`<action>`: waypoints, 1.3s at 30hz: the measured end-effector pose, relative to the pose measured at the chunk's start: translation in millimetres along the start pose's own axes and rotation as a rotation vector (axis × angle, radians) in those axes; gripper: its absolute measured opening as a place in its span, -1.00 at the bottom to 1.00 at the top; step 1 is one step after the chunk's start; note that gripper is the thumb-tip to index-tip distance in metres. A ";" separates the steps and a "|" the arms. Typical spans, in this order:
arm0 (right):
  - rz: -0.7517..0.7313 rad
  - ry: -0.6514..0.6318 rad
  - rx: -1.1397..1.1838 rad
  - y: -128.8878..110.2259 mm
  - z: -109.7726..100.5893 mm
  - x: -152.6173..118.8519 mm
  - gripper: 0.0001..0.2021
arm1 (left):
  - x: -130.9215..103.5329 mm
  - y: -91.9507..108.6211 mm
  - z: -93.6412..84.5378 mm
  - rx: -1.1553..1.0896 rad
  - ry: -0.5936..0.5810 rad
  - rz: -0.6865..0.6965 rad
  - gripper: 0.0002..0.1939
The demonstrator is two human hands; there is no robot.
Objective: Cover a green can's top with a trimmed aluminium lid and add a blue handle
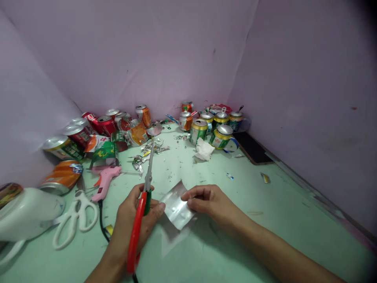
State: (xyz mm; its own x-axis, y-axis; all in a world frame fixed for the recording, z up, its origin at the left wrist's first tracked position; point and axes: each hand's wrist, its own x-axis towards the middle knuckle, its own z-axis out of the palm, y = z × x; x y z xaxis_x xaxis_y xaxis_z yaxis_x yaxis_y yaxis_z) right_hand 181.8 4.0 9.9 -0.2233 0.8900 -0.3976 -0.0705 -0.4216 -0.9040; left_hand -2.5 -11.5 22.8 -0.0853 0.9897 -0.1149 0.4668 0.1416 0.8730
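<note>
A small square piece of silvery aluminium sheet (177, 211) is held above the table, its plain shiny side up. My right hand (210, 202) pinches its right edge between thumb and fingers. The left edge meets the thumb of my left hand (132, 218), which is closed and also keeps hold of red-handled scissors (136, 232). The blades of these scissors point away from me, and part of their handles is hidden in the hand. Beneath the sheet a pale piece (173, 239) shows on the table.
Cut and whole drink cans (107, 125) crowd the back left. More cans, some made into mugs (222, 135), stand at the back right beside crumpled tissue (204, 149) and a phone (253, 148). On the left lie a pink glue gun (106, 182), white scissors (75, 214) and metal scraps (154, 146).
</note>
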 end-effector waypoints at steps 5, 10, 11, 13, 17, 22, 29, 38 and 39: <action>-0.040 -0.063 0.100 7.0 3.2 -2.7 -0.79 | -1.6 4.1 5.1 0.042 0.087 0.063 -0.69; 0.102 -0.193 0.181 7.4 0.8 -3.1 -0.64 | -2.5 3.5 6.0 0.047 0.131 0.120 -0.71; 0.124 -0.232 0.179 7.1 -0.2 -2.8 -0.62 | -2.3 1.9 5.6 0.045 0.122 0.142 -0.71; 0.173 -0.292 0.182 6.7 -2.7 -1.7 -0.59 | -2.2 -2.4 4.9 0.062 0.105 0.206 -0.71; 0.246 -0.310 0.184 7.7 -10.1 2.7 -0.58 | -4.7 -11.1 6.2 0.166 0.081 0.386 -0.74; 0.269 -0.286 0.076 8.5 -13.4 5.4 -0.66 | -8.0 -20.9 7.4 0.209 0.014 0.544 -0.75; 0.181 -0.187 0.021 6.7 -3.0 1.2 -0.85 | -6.0 -29.5 4.9 0.278 -0.116 0.569 -0.65; 0.087 -0.141 0.145 11.2 -3.0 2.7 -0.64 | -7.0 -17.5 12.7 0.260 -0.014 0.407 -0.78; 0.077 -0.115 0.144 11.0 -4.2 3.6 -0.64 | -6.3 -17.1 12.8 0.255 -0.030 0.382 -0.79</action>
State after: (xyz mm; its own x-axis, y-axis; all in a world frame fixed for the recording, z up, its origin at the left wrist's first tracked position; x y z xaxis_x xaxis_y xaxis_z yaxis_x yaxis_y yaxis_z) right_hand 184.3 3.3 -2.2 -0.3425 0.8321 -0.4363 -0.1852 -0.5151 -0.8369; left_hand 1.3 -19.9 2.6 0.1587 0.9717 0.1751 0.6618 -0.2363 0.7115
